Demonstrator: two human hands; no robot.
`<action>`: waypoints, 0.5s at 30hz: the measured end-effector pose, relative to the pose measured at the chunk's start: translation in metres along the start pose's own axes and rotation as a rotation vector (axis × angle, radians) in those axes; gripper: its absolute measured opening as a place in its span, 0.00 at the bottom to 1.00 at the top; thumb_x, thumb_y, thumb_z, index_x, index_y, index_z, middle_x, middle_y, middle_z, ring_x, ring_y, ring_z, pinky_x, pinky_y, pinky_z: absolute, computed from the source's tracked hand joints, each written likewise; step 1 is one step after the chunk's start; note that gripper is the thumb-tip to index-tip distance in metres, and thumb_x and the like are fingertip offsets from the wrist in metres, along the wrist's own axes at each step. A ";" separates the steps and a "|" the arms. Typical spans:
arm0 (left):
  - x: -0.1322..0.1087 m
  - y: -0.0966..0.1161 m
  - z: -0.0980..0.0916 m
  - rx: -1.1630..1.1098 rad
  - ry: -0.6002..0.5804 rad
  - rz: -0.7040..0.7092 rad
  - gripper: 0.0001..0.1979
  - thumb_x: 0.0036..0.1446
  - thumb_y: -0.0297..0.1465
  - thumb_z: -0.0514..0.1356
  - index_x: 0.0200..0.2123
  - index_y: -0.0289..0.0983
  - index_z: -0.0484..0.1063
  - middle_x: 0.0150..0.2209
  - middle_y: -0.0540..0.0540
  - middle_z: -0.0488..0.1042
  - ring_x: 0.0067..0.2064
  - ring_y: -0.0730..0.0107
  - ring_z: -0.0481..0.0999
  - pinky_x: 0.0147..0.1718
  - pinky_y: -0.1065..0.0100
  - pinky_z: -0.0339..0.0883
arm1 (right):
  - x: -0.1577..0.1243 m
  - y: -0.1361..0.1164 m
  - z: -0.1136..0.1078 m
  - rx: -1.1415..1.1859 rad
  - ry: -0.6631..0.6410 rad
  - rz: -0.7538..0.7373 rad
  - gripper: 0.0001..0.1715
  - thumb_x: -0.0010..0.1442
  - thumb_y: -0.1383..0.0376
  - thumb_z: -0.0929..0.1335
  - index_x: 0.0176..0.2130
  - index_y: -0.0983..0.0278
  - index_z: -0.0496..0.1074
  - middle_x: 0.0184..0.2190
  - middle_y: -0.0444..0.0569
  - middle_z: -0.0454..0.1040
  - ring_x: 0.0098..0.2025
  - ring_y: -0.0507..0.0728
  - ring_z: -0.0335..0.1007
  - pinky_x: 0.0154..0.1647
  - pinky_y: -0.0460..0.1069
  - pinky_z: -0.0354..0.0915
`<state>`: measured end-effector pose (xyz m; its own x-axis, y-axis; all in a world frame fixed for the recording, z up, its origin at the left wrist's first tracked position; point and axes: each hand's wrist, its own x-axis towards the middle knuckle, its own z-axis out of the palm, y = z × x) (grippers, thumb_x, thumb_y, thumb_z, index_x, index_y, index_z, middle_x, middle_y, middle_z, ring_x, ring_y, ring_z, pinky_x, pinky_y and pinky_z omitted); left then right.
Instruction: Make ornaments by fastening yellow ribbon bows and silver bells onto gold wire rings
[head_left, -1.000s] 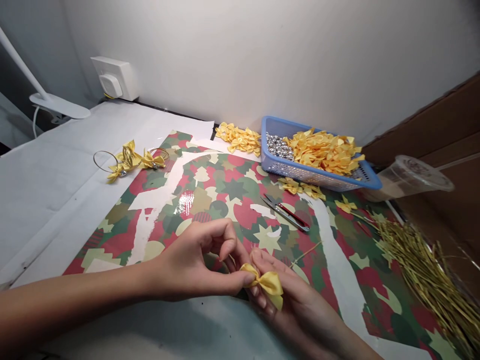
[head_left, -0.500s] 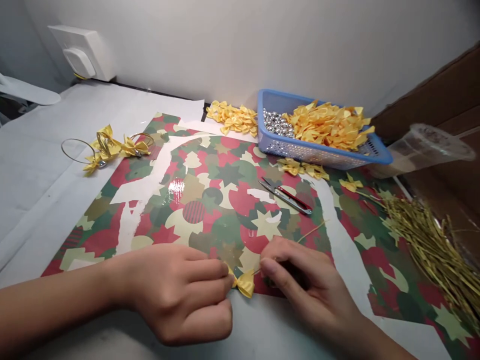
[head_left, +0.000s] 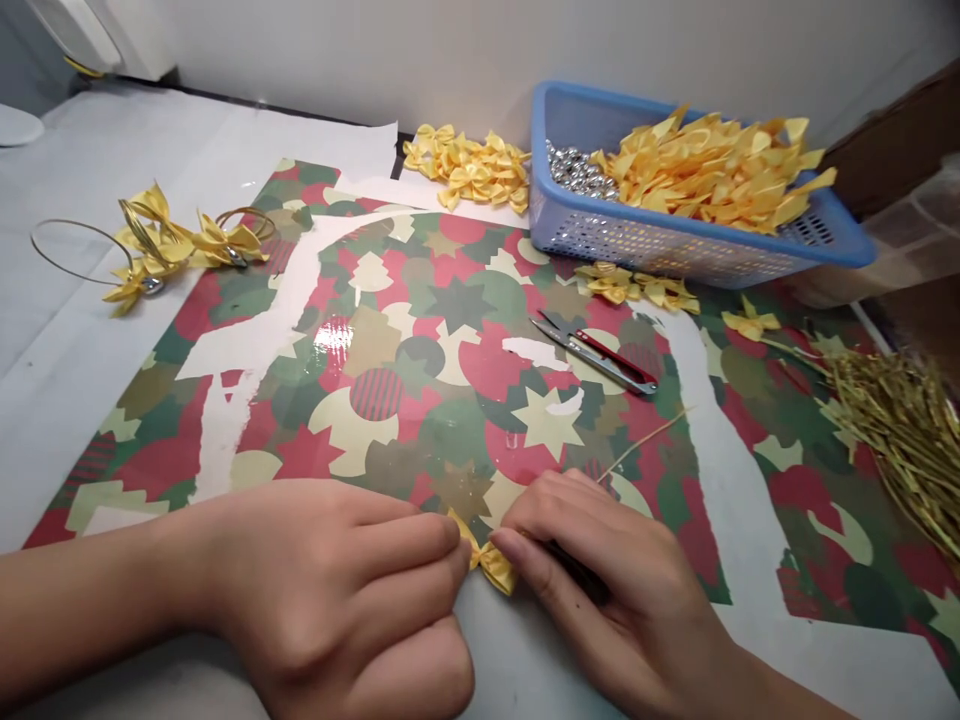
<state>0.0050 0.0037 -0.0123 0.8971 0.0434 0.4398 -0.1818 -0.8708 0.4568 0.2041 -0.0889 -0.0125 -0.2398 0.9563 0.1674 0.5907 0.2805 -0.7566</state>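
Observation:
My left hand [head_left: 337, 590] is curled closed at the near table edge, its fingertips pinching one side of a small yellow ribbon bow [head_left: 487, 560]. My right hand [head_left: 600, 590] presses its closed fingers on the bow's other side. A thin gold wire [head_left: 637, 445] runs out from under my right fingers toward the back right. Both hands rest on the patterned wrapping paper [head_left: 450, 370].
A blue basket [head_left: 675, 240] of yellow bows and silver beads stands at the back right. Loose bows [head_left: 469, 165] lie beside it. Red-handled snips [head_left: 600, 355] lie mid-table. Gold wires [head_left: 900, 430] are piled at the right. Wire rings with bows [head_left: 165, 245] sit at the left.
Both hands have lowered the bow from mid-air down to the table edge and closed in on it. The camera has tilted down and moved closer.

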 end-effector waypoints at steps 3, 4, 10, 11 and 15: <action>-0.010 -0.002 0.007 -0.010 0.069 -0.013 0.11 0.57 0.29 0.57 0.23 0.43 0.68 0.24 0.49 0.74 0.26 0.68 0.73 0.26 0.67 0.72 | -0.001 0.000 0.001 -0.002 0.006 -0.001 0.13 0.63 0.73 0.61 0.27 0.64 0.65 0.21 0.42 0.65 0.24 0.49 0.59 0.28 0.45 0.56; -0.014 -0.003 0.009 -0.024 0.090 -0.045 0.10 0.57 0.30 0.57 0.23 0.43 0.68 0.24 0.49 0.74 0.26 0.68 0.73 0.26 0.67 0.72 | -0.001 0.000 0.002 -0.004 0.007 -0.002 0.13 0.63 0.72 0.61 0.27 0.64 0.65 0.21 0.42 0.65 0.24 0.49 0.59 0.28 0.46 0.56; -0.028 -0.003 0.015 -0.123 0.096 -0.215 0.09 0.56 0.35 0.58 0.24 0.45 0.69 0.22 0.49 0.73 0.25 0.66 0.73 0.27 0.64 0.72 | -0.002 0.000 0.004 -0.014 0.007 0.000 0.13 0.63 0.73 0.61 0.27 0.64 0.65 0.21 0.42 0.65 0.24 0.49 0.59 0.29 0.46 0.56; -0.028 -0.003 0.015 -0.125 0.091 -0.204 0.09 0.56 0.35 0.58 0.24 0.46 0.69 0.23 0.49 0.73 0.26 0.66 0.74 0.27 0.64 0.72 | -0.002 0.000 0.004 -0.014 0.005 0.002 0.13 0.63 0.73 0.61 0.27 0.64 0.65 0.21 0.42 0.65 0.24 0.49 0.59 0.28 0.46 0.56; -0.026 -0.002 0.014 -0.124 0.095 -0.174 0.09 0.57 0.34 0.57 0.24 0.45 0.69 0.23 0.49 0.73 0.26 0.66 0.73 0.26 0.65 0.72 | -0.002 -0.001 0.001 -0.019 -0.001 0.001 0.13 0.63 0.73 0.61 0.27 0.64 0.65 0.21 0.42 0.65 0.24 0.49 0.59 0.29 0.46 0.56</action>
<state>-0.0127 -0.0027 -0.0357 0.8782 0.2392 0.4143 -0.0809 -0.7794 0.6213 0.2030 -0.0916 -0.0130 -0.2403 0.9564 0.1660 0.6055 0.2813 -0.7445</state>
